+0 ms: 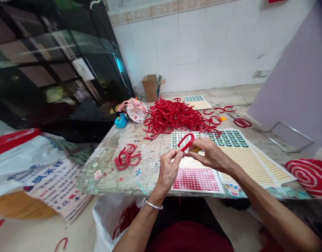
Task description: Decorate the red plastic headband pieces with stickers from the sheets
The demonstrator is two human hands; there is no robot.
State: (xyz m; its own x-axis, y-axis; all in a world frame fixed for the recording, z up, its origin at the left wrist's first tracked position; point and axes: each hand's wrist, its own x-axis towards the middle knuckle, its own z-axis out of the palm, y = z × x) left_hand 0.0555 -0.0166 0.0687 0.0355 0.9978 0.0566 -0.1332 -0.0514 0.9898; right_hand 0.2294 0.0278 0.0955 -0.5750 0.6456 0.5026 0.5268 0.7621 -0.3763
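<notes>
Together, our left hand [169, 167] and right hand [209, 154] pinch a red hoop [186, 141] by its ends, raised over sticker sheets [195, 178] for reach; beyond our fingers, the red pile [174, 117] waits.

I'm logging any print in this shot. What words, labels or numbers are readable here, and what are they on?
White sack at the left: large blue Chinese characters, too blurred and skewed to quote; the rows of small print below them are unreadable.
Sticker sheets under the hands: patterns only, no legible text.
Small stickers on the table: too small to read.
Cardboard box: no print visible.
</notes>
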